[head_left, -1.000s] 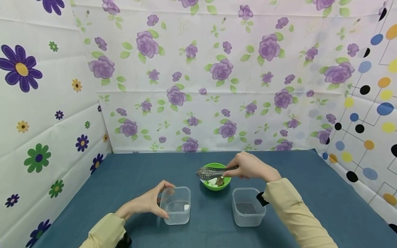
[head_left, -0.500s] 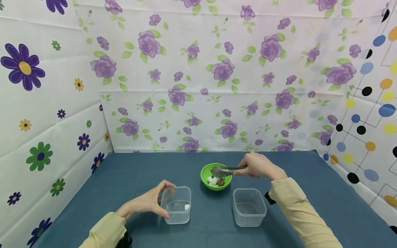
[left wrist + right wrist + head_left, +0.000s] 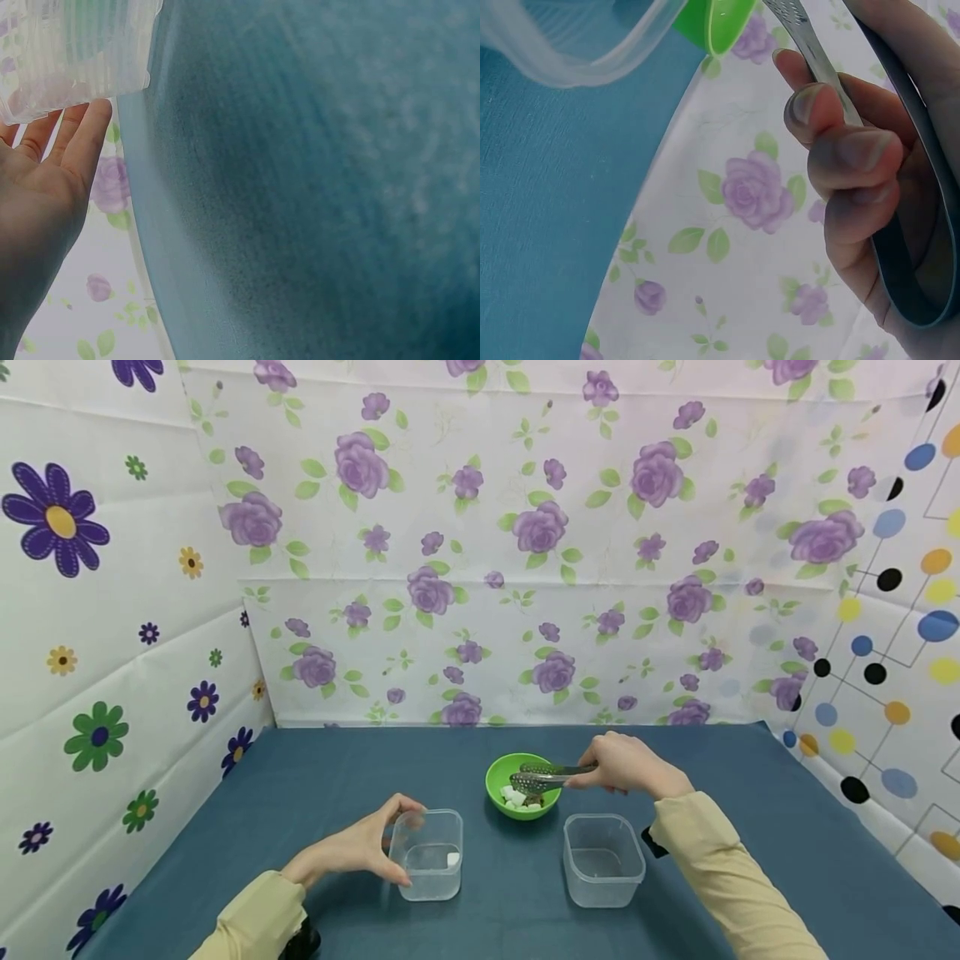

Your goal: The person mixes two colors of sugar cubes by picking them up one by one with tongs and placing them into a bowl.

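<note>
My right hand [image 3: 630,766] grips metal tongs [image 3: 551,777], its fingers curled round them in the right wrist view. The tongs' perforated heads stand a little apart, over and partly inside a green bowl [image 3: 495,793]. White cubes [image 3: 513,796] and some brown pieces lie in that bowl, the brown ones mostly hidden under the tongs. On the left, my left hand [image 3: 360,843] holds a clear plastic container [image 3: 427,887], thumb at the near side and fingers at the far side. One white cube [image 3: 453,859] sits in this container.
A second clear plastic container [image 3: 603,893] stands on the blue tablecloth [image 3: 345,768], below my right forearm's left side. The green bowl is behind and between the two containers. Flower-patterned cloth walls [image 3: 465,568] rise at the table's back and left; a dotted one [image 3: 885,693] stands right.
The tongs have moved right from above the bowl's left rim and down into the bowl, and their heads have spread apart. My left hand stays on its container.
</note>
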Demonstrator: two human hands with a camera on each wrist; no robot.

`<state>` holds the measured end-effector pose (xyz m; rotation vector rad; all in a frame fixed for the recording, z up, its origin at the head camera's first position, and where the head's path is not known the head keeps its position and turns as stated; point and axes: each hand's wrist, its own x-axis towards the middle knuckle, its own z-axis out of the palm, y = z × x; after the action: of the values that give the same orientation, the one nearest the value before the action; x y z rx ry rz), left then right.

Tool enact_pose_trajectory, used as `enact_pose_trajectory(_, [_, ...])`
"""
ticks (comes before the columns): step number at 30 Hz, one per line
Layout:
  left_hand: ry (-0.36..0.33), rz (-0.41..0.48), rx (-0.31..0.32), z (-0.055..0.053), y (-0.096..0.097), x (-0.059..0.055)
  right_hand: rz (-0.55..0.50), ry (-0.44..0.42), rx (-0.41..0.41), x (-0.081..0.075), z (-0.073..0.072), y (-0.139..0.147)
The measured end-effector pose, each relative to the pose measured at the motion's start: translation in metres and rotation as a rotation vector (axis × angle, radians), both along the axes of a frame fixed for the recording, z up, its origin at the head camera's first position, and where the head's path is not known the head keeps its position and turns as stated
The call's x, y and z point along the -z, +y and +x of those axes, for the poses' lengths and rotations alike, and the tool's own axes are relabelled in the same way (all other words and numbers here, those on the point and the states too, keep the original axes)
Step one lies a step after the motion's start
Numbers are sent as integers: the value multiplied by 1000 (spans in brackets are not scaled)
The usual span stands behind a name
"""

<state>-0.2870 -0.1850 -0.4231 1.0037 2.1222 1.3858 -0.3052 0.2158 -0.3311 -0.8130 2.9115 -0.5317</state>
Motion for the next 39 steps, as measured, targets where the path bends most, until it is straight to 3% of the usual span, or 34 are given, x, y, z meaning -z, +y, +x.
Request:
enact_pose_trajectory(9, [-6, 8, 11, 1, 0, -1, 26, 22, 7, -7, 5, -8])
enact_pose_trajectory(15, [5, 11, 15, 0, -1, -1, 86, 169, -163, -18, 13, -30])
enact_pose_trajectory(18, [0, 11, 12, 0, -1, -1, 90, 201, -233, -21, 18, -42])
enact_pose_trajectory(27, [-2, 5, 10, 0, -1, 0, 111, 269, -337, -30, 32, -71])
enact_pose_trajectory(39, [3, -11, -10, 0, 0, 0, 323, 338, -386, -32, 38, -118])
